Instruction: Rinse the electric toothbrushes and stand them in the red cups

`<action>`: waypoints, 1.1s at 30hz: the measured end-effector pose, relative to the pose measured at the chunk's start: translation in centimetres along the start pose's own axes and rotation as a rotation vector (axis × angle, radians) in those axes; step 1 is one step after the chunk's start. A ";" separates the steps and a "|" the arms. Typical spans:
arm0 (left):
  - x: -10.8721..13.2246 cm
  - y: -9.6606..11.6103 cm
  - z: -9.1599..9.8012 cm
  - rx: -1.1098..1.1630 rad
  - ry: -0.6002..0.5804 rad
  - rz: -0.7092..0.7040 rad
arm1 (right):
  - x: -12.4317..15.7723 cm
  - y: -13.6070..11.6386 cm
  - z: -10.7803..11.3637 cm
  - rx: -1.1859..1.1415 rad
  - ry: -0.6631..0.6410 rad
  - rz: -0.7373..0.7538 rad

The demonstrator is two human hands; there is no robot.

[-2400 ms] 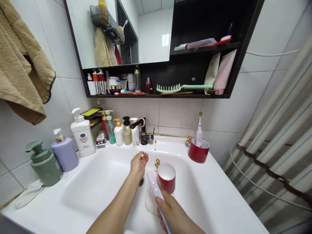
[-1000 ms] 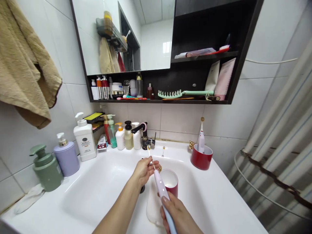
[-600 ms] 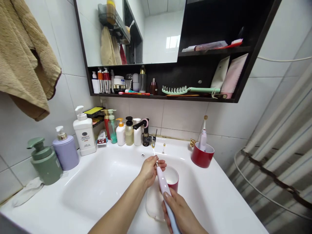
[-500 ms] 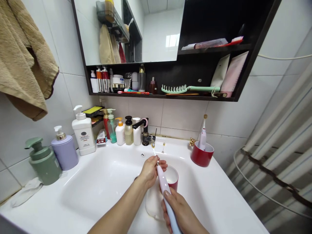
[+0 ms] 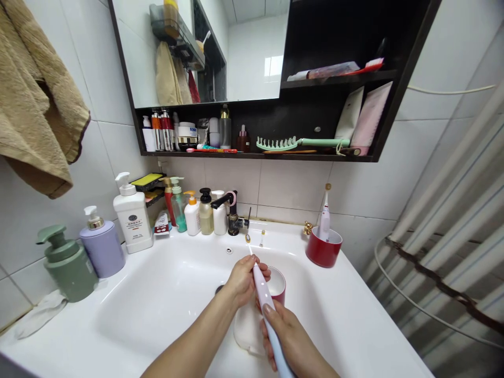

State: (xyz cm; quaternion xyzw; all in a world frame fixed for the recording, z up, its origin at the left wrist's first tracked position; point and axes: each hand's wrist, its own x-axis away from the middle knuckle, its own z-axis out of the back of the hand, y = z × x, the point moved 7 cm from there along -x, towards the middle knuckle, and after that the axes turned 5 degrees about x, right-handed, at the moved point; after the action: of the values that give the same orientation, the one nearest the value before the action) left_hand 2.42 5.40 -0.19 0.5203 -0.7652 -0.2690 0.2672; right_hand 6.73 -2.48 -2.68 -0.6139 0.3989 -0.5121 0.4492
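My right hand [image 5: 287, 332] is wrapped round the pink-to-blue handle of an electric toothbrush [image 5: 263, 290], held over the sink. At its upper end, my left hand [image 5: 244, 277] pinches the slim white brush head [image 5: 249, 247] between thumb and fingertips, the other fingers half curled. The head meets the top of the handle, and its bristles point up toward the faucet. Behind my hands a red cup [image 5: 278, 286] with a white inside stands in the sink, partly covered. Below them lies a whitish, flat-looking item [image 5: 246, 328], mostly hidden by my arms and the toothbrush.
A black faucet [image 5: 233, 215] rises at the sink's back edge. A small spare brush head [image 5: 262, 238] stands right of it. On the right rim, a red cup [image 5: 323, 249] holds another electric toothbrush [image 5: 324, 220]. Several pump bottles [image 5: 134, 220] line the left and back.
The brush head has come down against the handle; the metal shaft that showed between them is now covered. The view has shifted slightly.
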 end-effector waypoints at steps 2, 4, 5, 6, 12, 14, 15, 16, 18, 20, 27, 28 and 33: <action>0.0 -0.1 0.0 0.025 -0.006 0.018 | 0.2 0.1 -0.4 -0.118 -0.052 -0.055; -0.1 -0.1 0.0 0.014 -0.003 0.001 | 0.2 0.0 -0.3 -0.120 -0.043 -0.058; -0.1 0.0 0.0 -0.006 -0.001 -0.015 | 0.2 -0.1 -0.1 -0.074 -0.021 -0.038; 0.0 0.1 0.0 -0.026 -0.001 -0.030 | 0.2 -0.3 0.0 -0.017 0.007 -0.013; 0.2 0.0 -0.7 0.029 -0.040 -0.035 | 0.3 0.0 -0.4 -0.105 -0.014 -0.049; 0.2 0.1 -0.8 0.032 -0.046 -0.042 | 0.3 -0.1 -0.3 -0.109 -0.010 -0.044; 0.1 0.1 -0.8 0.019 -0.049 -0.050 | 0.3 -0.3 -0.2 -0.082 0.006 -0.028; 0.1 0.1 -0.8 0.005 -0.049 -0.057 | 0.3 -0.4 -0.1 -0.057 0.022 -0.015; 0.0 0.1 -0.8 -0.011 -0.054 -0.062 | 0.3 -0.3 -0.1 -0.067 0.025 -0.011; 0.1 0.0 -0.9 -0.001 -0.071 -0.057 | 0.4 -0.1 -0.6 -0.144 -0.016 -0.039; 0.8 1.6 -1.6 -0.090 -0.059 -0.109 | 0.4 -2.9 -0.2 -0.113 0.028 0.122; 0.8 2.0 -1.4 -0.119 -0.039 -0.148 | -0.1 -4.1 0.5 -0.080 0.076 0.200; 1.1 2.7 -0.5 -0.587 -0.008 -0.382 | -3.0 -9.1 4.8 0.192 0.364 0.484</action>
State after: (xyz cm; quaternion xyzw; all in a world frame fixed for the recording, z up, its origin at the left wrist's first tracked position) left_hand 0.69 5.12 2.17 0.5540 -0.5452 -0.5247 0.3471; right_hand 11.25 3.56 4.87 -0.3544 0.5572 -0.5268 0.5352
